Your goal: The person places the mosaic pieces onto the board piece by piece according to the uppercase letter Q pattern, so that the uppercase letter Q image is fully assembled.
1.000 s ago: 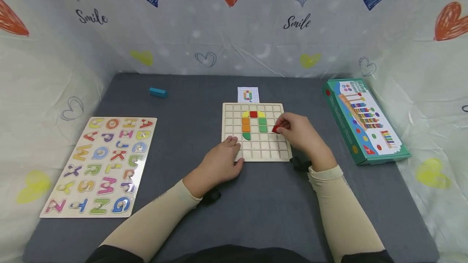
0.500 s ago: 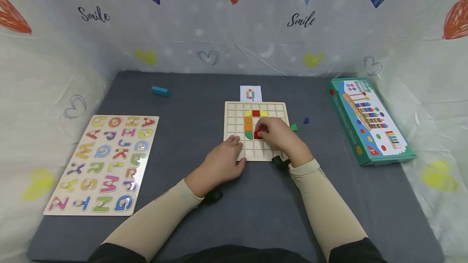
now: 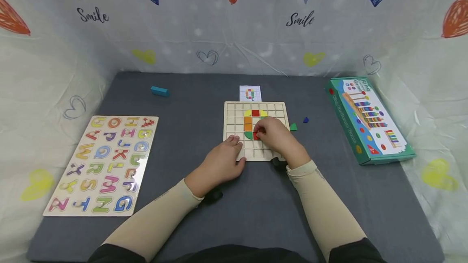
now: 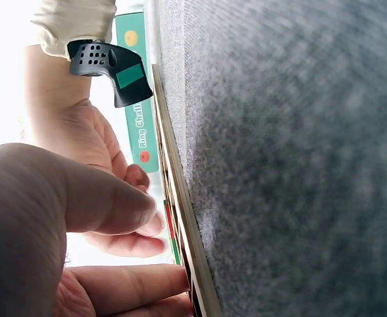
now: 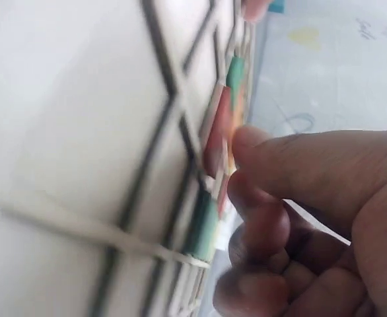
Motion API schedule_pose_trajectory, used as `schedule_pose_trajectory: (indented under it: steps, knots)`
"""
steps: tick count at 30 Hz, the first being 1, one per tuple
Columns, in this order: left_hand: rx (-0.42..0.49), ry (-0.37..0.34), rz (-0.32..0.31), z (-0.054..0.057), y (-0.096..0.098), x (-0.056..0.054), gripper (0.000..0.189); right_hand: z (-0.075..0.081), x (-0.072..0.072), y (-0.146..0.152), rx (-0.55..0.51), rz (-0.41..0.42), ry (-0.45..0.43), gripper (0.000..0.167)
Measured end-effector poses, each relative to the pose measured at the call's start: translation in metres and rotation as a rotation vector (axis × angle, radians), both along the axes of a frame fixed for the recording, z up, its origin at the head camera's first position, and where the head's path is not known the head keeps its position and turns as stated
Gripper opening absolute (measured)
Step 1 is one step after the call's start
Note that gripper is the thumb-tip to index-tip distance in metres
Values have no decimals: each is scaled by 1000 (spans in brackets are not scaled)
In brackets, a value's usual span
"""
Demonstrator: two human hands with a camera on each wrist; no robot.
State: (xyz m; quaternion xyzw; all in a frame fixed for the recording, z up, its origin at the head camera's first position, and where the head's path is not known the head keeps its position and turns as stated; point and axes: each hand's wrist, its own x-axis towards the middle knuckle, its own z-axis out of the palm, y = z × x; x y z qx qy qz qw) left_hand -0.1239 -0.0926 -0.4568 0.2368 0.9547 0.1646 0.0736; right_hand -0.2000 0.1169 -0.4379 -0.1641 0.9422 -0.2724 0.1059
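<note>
A wooden grid board [image 3: 270, 156] bears colored tiles: a red one at the top between yellow corner pieces, orange tiles [image 3: 248, 123] down the left side, and a green rounded corner [image 3: 248, 135]. Bent over the board, my right hand [image 3: 276, 134] pinches a red square tile [image 3: 255, 136] in the cell right of the green corner; the right wrist view shows the thumb and fingertip at this red tile [image 5: 217, 129]. My left hand [image 3: 219, 163] rests with extended fingers on the board's lower left edge. Part of the tile column on the right is hidden by the right hand.
A small pattern card [image 3: 250, 93] lies behind the board. Loose green [image 3: 293, 127] and blue [image 3: 305, 120] pieces lie to its right. An alphabet board [image 3: 102, 165] is at left, a blue block [image 3: 159, 91] at back left, and a green box [image 3: 369, 121] at right.
My right hand has carried the red tile left from the board's right edge to the cell beside the green corner, uncovering the loose green and blue pieces. My left hand stays on the board.
</note>
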Motion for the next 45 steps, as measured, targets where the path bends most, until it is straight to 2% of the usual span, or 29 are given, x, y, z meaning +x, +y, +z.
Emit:
schedule_pose_trajectory:
  steps: [3,7,10,15,21,28,33,37,41,45]
  knots:
    - [-1,-5,3,0,1,0,54,8,-2,15,-19,-46,24,18]
    - [-4,-10,5,1,1,1,55,18,-6,54,-31,-158,70,25]
    - [-7,-13,9,2,2,1,56,14,-7,81,5,-214,58,27]
    - [-12,-10,15,4,2,2,55,-3,-8,100,57,-178,6,30]
    - [-9,-7,12,4,0,2,54,-11,-9,104,78,-138,48,32]
    - [-4,3,14,3,1,2,54,-11,-9,107,80,-131,2,31]
    - [-19,-7,13,2,1,2,54,-8,-7,111,63,-155,-37,17]
    - [-30,-11,6,2,1,2,55,-5,-4,112,41,-173,-18,8]
    - [-23,-16,7,2,1,1,55,3,2,97,-32,-179,27,10]
    - [-16,-16,6,3,1,0,55,7,7,71,-80,-82,55,10]
